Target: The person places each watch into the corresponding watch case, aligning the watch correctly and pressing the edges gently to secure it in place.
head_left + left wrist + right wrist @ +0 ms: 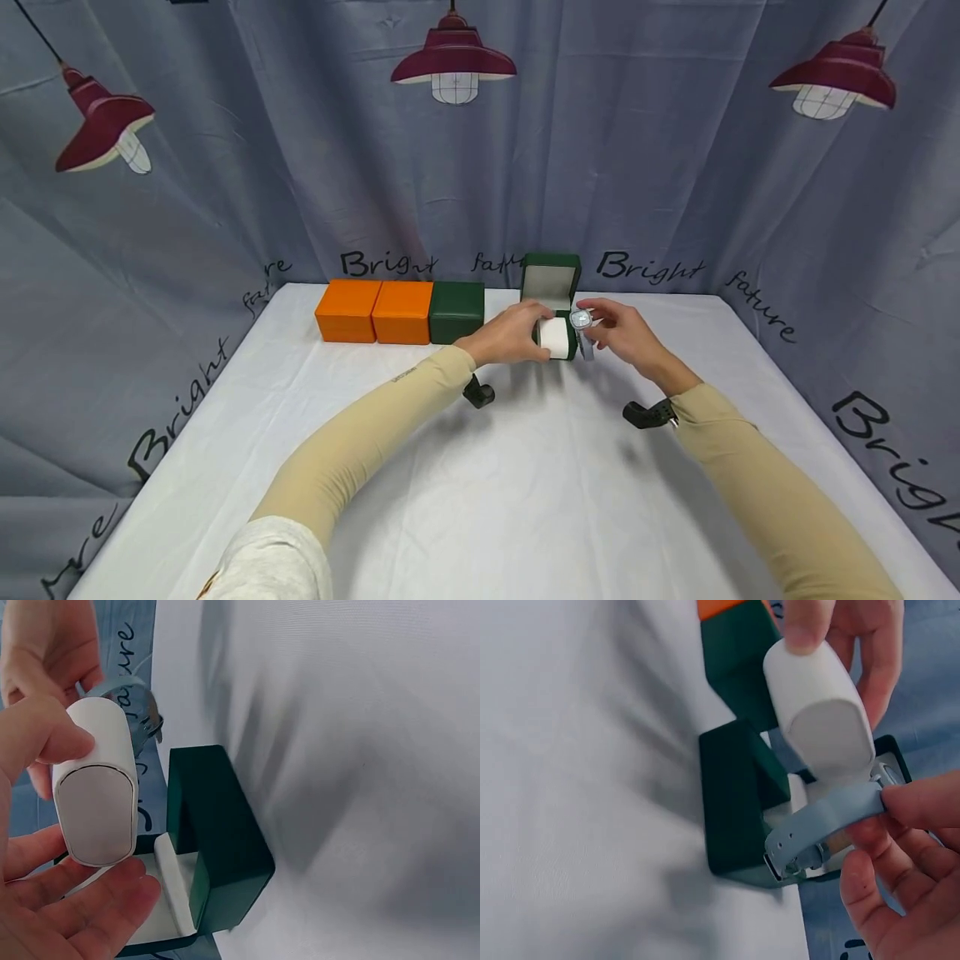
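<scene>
My left hand [513, 333] grips a white watch pillow [101, 802] between thumb and fingers, above an open green watch box [225, 847]. A wristwatch [825, 821] with a light blue-grey strap is pinched in my right hand [622, 333], just right of the pillow. Its round dial faces up in the head view, and the buckled strap hangs down as a loop. The lid [551, 279] of the box stands raised behind both hands. In the right wrist view, the strap partly covers the box's pale inside.
Left of the open box stand a closed green box [457, 312] and two orange boxes [402, 312], side by side on the white-clothed table [510, 500]. A grey-blue curtain [480, 175] with printed lamps and lettering hangs behind.
</scene>
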The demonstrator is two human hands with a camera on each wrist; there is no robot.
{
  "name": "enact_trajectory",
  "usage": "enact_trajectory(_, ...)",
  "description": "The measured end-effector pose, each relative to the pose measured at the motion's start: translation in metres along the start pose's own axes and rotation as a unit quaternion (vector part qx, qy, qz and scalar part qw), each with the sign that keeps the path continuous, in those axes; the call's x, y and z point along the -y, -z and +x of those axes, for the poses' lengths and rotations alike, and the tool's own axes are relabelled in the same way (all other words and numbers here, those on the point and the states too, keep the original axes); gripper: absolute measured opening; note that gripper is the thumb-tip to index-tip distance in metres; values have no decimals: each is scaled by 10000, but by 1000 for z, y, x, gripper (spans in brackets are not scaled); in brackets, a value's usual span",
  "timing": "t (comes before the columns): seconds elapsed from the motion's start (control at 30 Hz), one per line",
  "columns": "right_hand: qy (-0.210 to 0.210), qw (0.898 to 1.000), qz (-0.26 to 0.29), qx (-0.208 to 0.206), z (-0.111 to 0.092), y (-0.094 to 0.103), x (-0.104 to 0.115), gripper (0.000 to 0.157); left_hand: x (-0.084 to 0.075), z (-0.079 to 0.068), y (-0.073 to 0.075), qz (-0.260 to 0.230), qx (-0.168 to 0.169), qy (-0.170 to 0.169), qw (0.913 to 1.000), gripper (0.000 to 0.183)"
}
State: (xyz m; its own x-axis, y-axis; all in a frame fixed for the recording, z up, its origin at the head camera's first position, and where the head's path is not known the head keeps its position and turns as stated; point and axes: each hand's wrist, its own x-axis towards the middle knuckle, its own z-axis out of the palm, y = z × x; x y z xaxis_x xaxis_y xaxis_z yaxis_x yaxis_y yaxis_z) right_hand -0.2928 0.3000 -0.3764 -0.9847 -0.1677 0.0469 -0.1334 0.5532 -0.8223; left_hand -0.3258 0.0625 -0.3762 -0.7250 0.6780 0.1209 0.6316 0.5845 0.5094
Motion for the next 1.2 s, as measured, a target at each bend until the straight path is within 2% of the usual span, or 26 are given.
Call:
enact_trajectory(0.2, -98, 9984, 521, 188, 4, -1, 6, 52, 1, 5, -3, 38, -17, -170, 9998, 64)
enact_trajectory(0.33, -238, 9971, 652, 315, 8, -2, 8, 53, 2, 4, -4, -58, 38, -120, 9999, 65)
enact_trajectory(0.53, -354, 9949, 858, 391, 14, -5, 9, 49, 5, -1, -3, -216, -54, -121, 9997, 63)
enact_trajectory(0.97, -478, 9841, 1605, 588, 14, -10, 8, 50, 4, -3, -5, -114, -91, -180, 9997, 63)
enact_trajectory(1.2, -564, 9794, 1814, 681, 15, -9, 8, 51, 4, -2, -4, -139, -141, -117, 9997, 63)
